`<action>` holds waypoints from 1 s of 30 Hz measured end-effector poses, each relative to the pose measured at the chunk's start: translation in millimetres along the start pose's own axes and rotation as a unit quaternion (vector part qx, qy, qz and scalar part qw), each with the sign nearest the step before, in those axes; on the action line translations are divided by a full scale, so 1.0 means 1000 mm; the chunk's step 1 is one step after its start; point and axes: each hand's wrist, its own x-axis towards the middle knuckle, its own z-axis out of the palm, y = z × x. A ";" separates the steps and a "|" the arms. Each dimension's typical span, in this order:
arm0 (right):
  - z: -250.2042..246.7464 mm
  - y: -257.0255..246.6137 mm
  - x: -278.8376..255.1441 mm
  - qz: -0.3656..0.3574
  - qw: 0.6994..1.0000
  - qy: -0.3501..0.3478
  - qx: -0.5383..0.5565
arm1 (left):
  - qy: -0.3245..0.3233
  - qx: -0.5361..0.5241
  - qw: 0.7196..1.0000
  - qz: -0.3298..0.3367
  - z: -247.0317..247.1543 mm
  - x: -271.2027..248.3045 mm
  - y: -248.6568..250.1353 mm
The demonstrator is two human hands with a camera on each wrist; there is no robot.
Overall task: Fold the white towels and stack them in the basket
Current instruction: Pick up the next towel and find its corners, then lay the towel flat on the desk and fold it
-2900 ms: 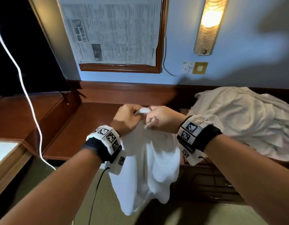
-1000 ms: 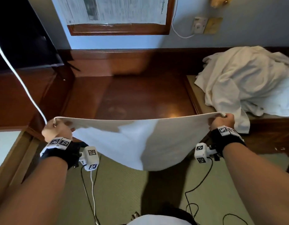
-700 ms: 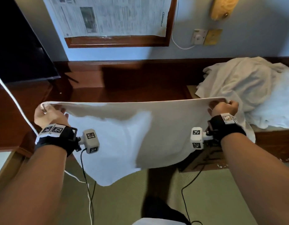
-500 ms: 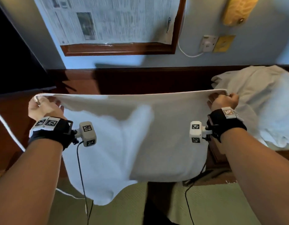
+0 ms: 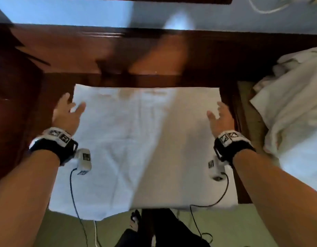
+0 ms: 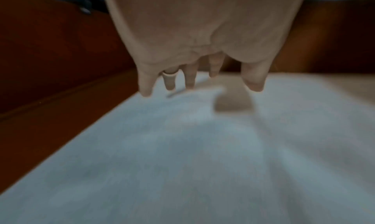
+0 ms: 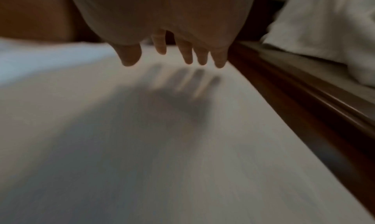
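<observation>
Both hands are spread and empty, left hand [image 5: 67, 113] and right hand [image 5: 221, 118] hovering over the far corners of the white towel [image 5: 136, 148] laid flat on the wooden desk [image 5: 52, 97]. Wrinkles should probably be smoothed outward first, and the overhanging near edge squared up before it's folded.

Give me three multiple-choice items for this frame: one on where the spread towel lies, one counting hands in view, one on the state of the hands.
1. Where is the spread towel?
A. flat on the wooden desk
B. in a basket
C. on the floor
2. How many hands show?
A. one
B. two
C. none
3. What state are the hands in?
A. gripping corners
B. fists
C. open, holding nothing

Key: 1 A, the towel lies flat on the desk, near edge overhanging; 2 B, left hand and right hand; 3 C, both wrist views show straight fingers above the cloth.
</observation>
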 end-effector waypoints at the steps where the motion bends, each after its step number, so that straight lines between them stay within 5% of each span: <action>1: 0.012 0.027 -0.015 -0.020 0.990 -0.064 -0.120 | -0.029 0.140 0.990 0.010 0.009 -0.006 -0.029; 3: 0.025 0.076 -0.049 -0.041 0.923 -0.178 -0.338 | -0.110 0.362 0.926 -0.003 0.021 -0.030 -0.084; 6: 0.027 0.103 -0.087 -0.020 0.862 -0.254 -0.438 | -0.181 0.500 0.846 -0.019 0.028 -0.077 -0.124; 12: 0.042 0.080 -0.039 -0.030 0.866 -0.227 -0.444 | -0.170 0.538 0.825 -0.009 0.028 -0.029 -0.108; 17: 0.061 0.048 0.022 -0.013 0.879 -0.222 -0.421 | -0.170 0.495 0.852 0.022 0.034 0.030 -0.071; 19: 0.061 0.042 0.012 -0.001 0.882 -0.220 -0.418 | -0.173 0.486 0.856 0.030 0.034 0.019 -0.072; 23: 0.051 0.064 -0.070 -0.003 0.872 -0.230 -0.432 | -0.192 0.548 0.814 0.024 0.031 -0.056 -0.109; 25: 0.044 0.080 -0.100 0.004 0.861 -0.251 -0.442 | -0.195 0.535 0.822 0.000 0.028 -0.078 -0.122; 30: 0.050 0.076 -0.055 -0.007 0.855 -0.239 -0.460 | -0.175 0.555 0.813 0.009 0.035 -0.032 -0.110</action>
